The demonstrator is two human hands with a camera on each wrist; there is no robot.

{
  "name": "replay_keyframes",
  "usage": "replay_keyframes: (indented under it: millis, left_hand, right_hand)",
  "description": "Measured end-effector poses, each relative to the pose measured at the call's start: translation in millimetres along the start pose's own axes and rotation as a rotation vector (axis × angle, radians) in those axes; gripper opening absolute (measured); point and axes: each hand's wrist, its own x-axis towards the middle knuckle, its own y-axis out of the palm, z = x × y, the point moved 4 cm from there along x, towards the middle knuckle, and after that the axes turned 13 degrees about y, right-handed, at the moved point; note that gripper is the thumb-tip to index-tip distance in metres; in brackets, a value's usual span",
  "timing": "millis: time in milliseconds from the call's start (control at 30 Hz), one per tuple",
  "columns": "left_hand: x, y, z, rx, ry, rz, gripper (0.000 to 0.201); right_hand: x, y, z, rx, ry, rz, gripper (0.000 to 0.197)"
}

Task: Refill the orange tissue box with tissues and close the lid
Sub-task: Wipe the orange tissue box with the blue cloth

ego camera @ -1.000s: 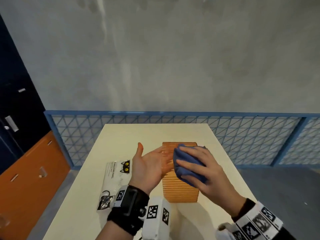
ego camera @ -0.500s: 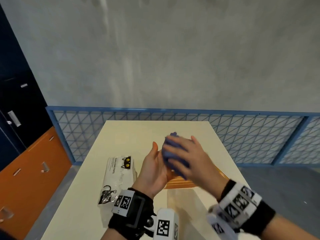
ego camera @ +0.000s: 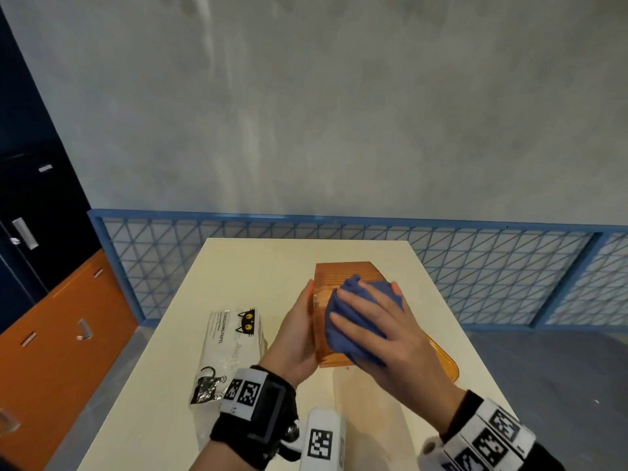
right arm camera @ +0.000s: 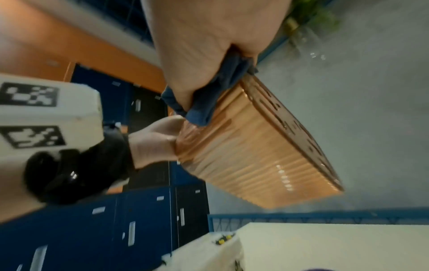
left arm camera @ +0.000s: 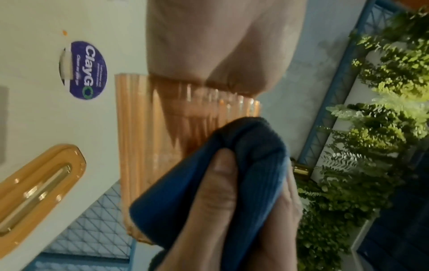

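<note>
The orange ribbed tissue box (ego camera: 343, 277) is held tilted above the table, without its lid. My left hand (ego camera: 299, 334) grips its left end; the fingers are hidden behind the box. The right wrist view shows that hand (right arm camera: 153, 144) clamped on the box (right arm camera: 255, 155). My right hand (ego camera: 390, 334) bunches a blue cloth (ego camera: 353, 317) and presses it against the box's ribbed side. The thumb pinches the cloth (left arm camera: 185, 201) in the left wrist view. The orange lid (ego camera: 445, 365) lies on the table to the right. A tissue pack (ego camera: 231, 348) printed with cats lies at the left.
The cream table (ego camera: 272, 260) ends at a blue mesh fence (ego camera: 475, 266) in front of a grey wall. Blue and orange lockers (ego camera: 51, 300) stand at the left. A round blue sticker (left arm camera: 85, 69) is on the tabletop near the lid (left arm camera: 34, 192).
The box lay flat on the table with my left hand open beside it. Now my left hand grips it and has lifted and tilted it. The cloth has moved across the box.
</note>
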Motion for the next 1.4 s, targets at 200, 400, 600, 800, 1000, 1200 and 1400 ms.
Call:
replay_keyframes:
  millis: [200, 400, 600, 800, 1000, 1200, 1400]
  left_hand:
    - [-7, -6, 4, 0.189, 0.002, 0.011, 0.062]
    - [-13, -6, -15, 0.534, 0.291, 0.15, 0.032]
    - [-18, -11, -15, 0.506, 0.306, 0.194, 0.032]
    - [-20, -18, -9, 0.433, 0.301, 0.193, 0.044]
    - [-25, -9, -10, 0.355, 0.248, 0.302, 0.049]
    - [-20, -12, 4, 0.275, 0.206, 0.254, 0.051]
    - [-25, -3, 11, 0.328, 0.21, 0.36, 0.054]
  right_hand:
    - [-4, -3, 7, -0.04, -0.153, 0.079, 0.039]
    - [50, -15, -12, 0.302, 0.034, 0.401, 0.041]
    - [80, -12, -36, 0.229, 0.153, 0.4, 0.038]
    - [57, 7, -15, 0.209, 0.026, 0.435, 0.044]
    - [108, -5, -75, 0.22, 0.36, 0.319, 0.036]
    - [58, 11, -27, 0.208, 0.114, 0.327, 0.043]
    - [78, -8, -94, 0.436, 0.623, 0.132, 0.03]
